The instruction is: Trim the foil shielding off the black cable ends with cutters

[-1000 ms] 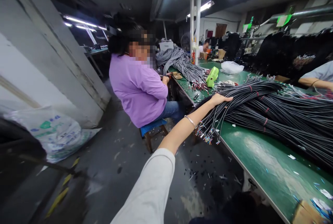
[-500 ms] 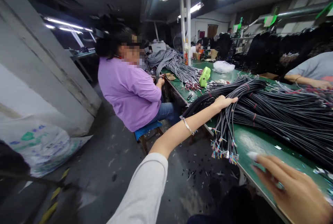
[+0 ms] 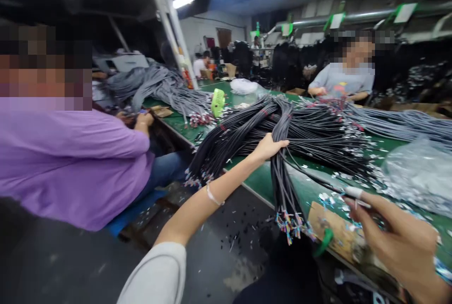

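Note:
My left hand [image 3: 269,146] reaches out over the green table [image 3: 257,182] and is closed around a bundle of dark cables [image 3: 282,172]. That bundle bends over the table's edge, its coloured stripped ends [image 3: 290,225] hanging toward me. It belongs to a large pile of dark cables [image 3: 310,129]. My right hand [image 3: 399,240] is at the lower right above a brown board [image 3: 335,231], fingers curled, a white tape wrap on one fingertip; whether it holds anything I cannot make out.
A person in a purple shirt [image 3: 63,162] sits close on the left. Another person [image 3: 344,80] works across the table. Grey cable bundles [image 3: 158,85], a green tool [image 3: 218,101], a clear plastic bag [image 3: 420,172] and wire scraps lie on the table.
The view swung right and closer to the table. My left hand has pulled a cable bundle toward me so its ends hang over the edge. My right hand has come further in.

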The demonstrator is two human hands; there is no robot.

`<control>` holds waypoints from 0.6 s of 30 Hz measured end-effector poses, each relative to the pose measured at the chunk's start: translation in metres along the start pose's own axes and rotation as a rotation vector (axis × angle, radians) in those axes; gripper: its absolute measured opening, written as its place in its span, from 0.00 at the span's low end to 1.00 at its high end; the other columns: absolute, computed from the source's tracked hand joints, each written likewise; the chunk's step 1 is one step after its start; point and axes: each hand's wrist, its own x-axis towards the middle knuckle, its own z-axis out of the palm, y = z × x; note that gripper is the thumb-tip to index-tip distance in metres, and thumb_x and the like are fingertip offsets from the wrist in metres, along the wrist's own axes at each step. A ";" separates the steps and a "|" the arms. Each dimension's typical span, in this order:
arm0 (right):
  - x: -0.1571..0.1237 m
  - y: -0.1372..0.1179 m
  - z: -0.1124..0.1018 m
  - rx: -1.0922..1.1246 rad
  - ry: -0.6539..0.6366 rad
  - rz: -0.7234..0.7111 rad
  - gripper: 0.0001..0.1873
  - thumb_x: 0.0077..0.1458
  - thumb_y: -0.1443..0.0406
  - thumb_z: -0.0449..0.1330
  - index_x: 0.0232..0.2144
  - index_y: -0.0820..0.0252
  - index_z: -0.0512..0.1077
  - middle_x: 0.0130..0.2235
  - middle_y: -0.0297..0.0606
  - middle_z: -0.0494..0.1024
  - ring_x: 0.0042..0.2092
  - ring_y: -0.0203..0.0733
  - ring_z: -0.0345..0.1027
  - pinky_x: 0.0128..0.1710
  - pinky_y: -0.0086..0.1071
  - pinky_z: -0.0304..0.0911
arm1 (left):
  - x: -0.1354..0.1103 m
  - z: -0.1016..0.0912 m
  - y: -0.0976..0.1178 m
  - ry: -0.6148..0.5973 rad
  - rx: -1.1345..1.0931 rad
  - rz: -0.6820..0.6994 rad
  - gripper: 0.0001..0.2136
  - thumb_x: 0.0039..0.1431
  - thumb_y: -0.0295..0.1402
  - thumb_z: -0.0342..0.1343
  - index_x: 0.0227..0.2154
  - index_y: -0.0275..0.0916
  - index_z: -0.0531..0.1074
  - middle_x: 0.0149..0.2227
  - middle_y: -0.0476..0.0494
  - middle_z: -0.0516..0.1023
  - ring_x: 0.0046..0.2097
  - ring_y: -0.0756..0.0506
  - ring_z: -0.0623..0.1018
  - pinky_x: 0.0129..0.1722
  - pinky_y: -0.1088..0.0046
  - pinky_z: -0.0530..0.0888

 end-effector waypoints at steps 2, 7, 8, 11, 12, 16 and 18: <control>-0.002 0.017 -0.003 0.134 -0.023 0.166 0.06 0.55 0.64 0.61 0.36 0.56 0.74 0.32 0.37 0.79 0.27 0.41 0.73 0.30 0.33 0.66 | -0.012 0.006 -0.001 0.028 0.127 0.098 0.19 0.47 0.34 0.63 0.42 0.32 0.68 0.48 0.32 0.73 0.54 0.32 0.69 0.53 0.54 0.65; 0.001 0.048 0.013 0.142 -0.071 0.280 0.09 0.55 0.61 0.60 0.35 0.61 0.74 0.25 0.35 0.77 0.23 0.38 0.69 0.26 0.31 0.66 | -0.054 0.047 -0.001 -0.027 0.318 0.445 0.16 0.58 0.29 0.54 0.50 0.35 0.66 0.61 0.36 0.57 0.63 0.39 0.53 0.62 0.58 0.52; 0.002 0.054 0.016 0.135 -0.081 0.308 0.10 0.56 0.60 0.59 0.35 0.62 0.74 0.24 0.34 0.77 0.22 0.37 0.69 0.26 0.31 0.66 | -0.061 0.060 -0.001 -0.180 0.415 0.632 0.15 0.61 0.29 0.50 0.51 0.36 0.66 0.58 0.37 0.62 0.60 0.41 0.59 0.60 0.59 0.56; 0.004 0.074 0.012 0.113 -0.153 0.376 0.13 0.58 0.58 0.56 0.35 0.61 0.74 0.22 0.33 0.76 0.20 0.36 0.69 0.23 0.28 0.66 | -0.068 0.098 0.000 -0.442 0.596 0.883 0.16 0.64 0.29 0.46 0.54 0.38 0.65 0.48 0.39 0.71 0.48 0.44 0.70 0.48 0.66 0.69; 0.002 0.082 0.006 0.100 -0.184 0.392 0.13 0.58 0.57 0.56 0.34 0.61 0.75 0.22 0.33 0.77 0.21 0.36 0.69 0.23 0.28 0.66 | -0.065 0.109 0.000 -0.429 0.634 0.885 0.15 0.64 0.28 0.46 0.53 0.38 0.67 0.43 0.40 0.73 0.44 0.45 0.71 0.44 0.68 0.71; -0.021 0.118 -0.027 -0.017 -0.275 0.438 0.11 0.55 0.58 0.58 0.32 0.60 0.76 0.32 0.39 0.80 0.29 0.42 0.72 0.30 0.33 0.67 | -0.044 0.128 0.003 -0.447 0.683 0.893 0.11 0.63 0.32 0.49 0.44 0.39 0.74 0.32 0.44 0.75 0.38 0.45 0.71 0.38 0.70 0.70; -0.039 0.134 -0.038 -0.061 -0.362 0.423 0.08 0.51 0.60 0.61 0.31 0.58 0.77 0.32 0.40 0.80 0.32 0.46 0.72 0.33 0.37 0.67 | -0.034 0.130 0.007 -0.482 0.689 0.934 0.11 0.63 0.34 0.50 0.42 0.41 0.75 0.31 0.44 0.75 0.38 0.45 0.71 0.38 0.69 0.68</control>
